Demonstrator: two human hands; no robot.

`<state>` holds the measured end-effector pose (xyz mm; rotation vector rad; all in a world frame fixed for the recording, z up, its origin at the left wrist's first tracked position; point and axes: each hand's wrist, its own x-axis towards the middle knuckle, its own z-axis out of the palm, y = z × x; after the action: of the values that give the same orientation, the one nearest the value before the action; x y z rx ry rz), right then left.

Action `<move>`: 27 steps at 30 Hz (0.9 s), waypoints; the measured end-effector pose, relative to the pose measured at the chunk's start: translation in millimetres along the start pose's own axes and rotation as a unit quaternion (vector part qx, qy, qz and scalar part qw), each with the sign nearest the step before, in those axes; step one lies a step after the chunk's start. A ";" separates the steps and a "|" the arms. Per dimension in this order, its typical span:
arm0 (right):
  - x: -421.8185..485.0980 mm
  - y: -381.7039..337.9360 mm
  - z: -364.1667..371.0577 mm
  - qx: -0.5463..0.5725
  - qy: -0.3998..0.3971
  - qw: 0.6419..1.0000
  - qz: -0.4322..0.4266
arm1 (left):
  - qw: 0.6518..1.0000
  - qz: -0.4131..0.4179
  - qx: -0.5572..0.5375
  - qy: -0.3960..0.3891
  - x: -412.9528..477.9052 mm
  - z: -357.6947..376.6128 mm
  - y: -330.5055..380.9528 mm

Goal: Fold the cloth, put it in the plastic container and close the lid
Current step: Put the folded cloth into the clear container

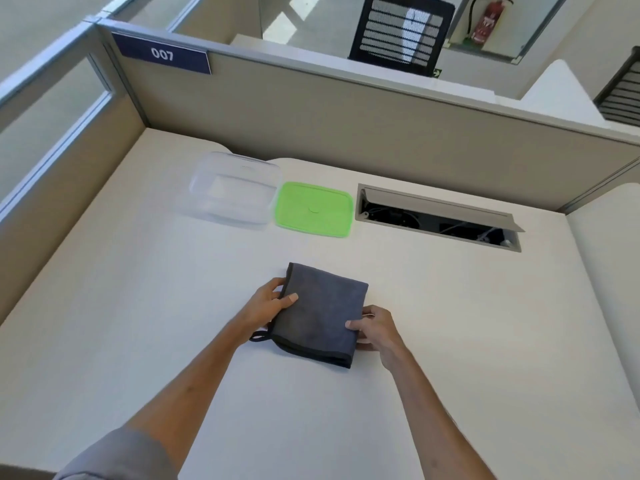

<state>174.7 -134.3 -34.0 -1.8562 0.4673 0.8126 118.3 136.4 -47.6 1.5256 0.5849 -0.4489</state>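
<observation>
A cubicle in a bright office.
A white desk (138, 306) stood against beige partitions (346, 109) bearing a blue "007" sign (162, 54); beyond were a black mesh chair (401, 29) and a red extinguisher (488, 19).

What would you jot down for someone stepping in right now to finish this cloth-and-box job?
Left hand: grips the left edge of the grey cloth, thumb on top.
Right hand: pinches the cloth's right edge.
Cloth: folded into a compact rectangle, lying on the desk near the person, hanging loop at the near left corner.
Clear plastic container: open and empty, at the far side of the desk.
Green lid: flat on the desk, just right of the container.
Done: folding looks finished.
Left: lift the cloth into the container, then press the lid on.
</observation>
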 end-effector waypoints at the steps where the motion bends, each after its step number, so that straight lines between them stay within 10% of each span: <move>1: 0.8 -2.0 0.5 0.001 0.000 1.000 -0.004 | 1.000 0.000 -0.001 -0.008 -0.1 -3.7 0.5; 27: 80.4 -294.4 140.3 0.060 -0.131 0.975 -0.170 | 0.986 0.146 0.024 0.083 107.8 -267.9 200.7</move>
<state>373.9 118.2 63.1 -1.6281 0.0273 0.7627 306.0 414.8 57.2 1.6739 0.4705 -0.1128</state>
